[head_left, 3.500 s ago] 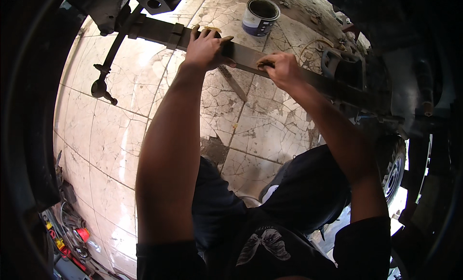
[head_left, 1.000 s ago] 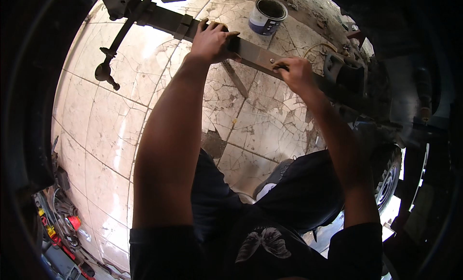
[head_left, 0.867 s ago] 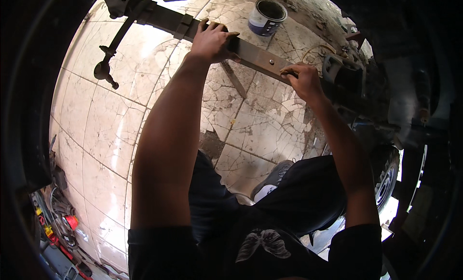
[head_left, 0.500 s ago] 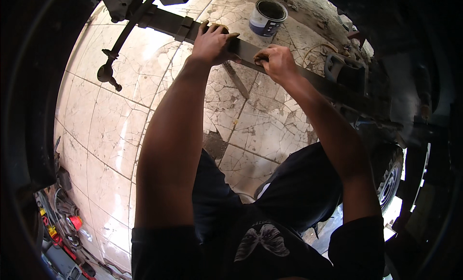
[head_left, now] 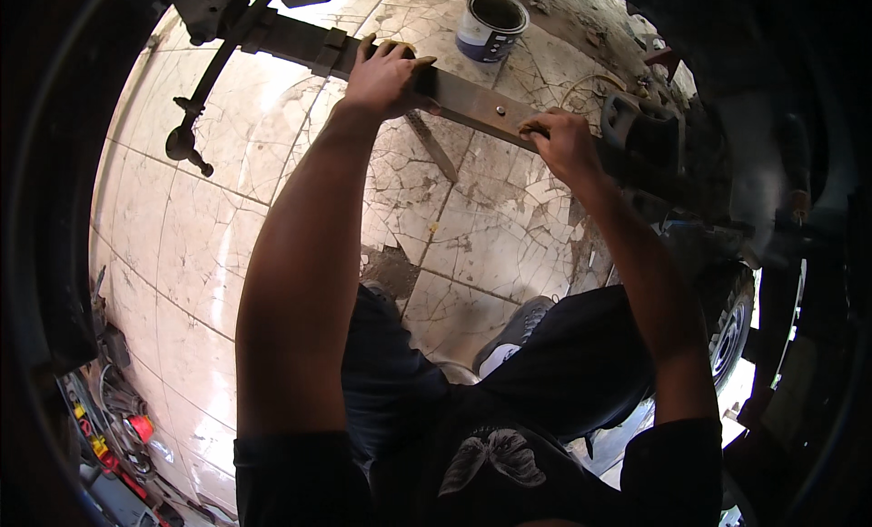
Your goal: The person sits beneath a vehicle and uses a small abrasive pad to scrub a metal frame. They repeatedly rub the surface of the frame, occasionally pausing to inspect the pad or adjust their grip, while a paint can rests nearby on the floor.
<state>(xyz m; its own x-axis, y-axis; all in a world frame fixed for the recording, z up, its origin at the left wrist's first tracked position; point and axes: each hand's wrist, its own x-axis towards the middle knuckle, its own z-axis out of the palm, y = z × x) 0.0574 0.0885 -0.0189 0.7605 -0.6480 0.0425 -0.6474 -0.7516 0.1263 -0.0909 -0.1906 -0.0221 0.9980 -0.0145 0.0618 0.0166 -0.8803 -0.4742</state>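
Both hands grip the flat steel bar (head_left: 472,98): left hand (head_left: 386,73) fingers wrapped over it, right hand (head_left: 563,144) clamped.

The right hand (head_left: 565,146) slid back rightward along the metal bar (head_left: 472,98) (slightly).

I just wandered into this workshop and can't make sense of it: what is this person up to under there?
A person is working on a long flat metal bar that runs across above a cracked tiled floor. The left hand is clamped over the bar, while the right hand presses on it further along, near a dark metal bracket. An open paint can stands on the floor beyond the bar.
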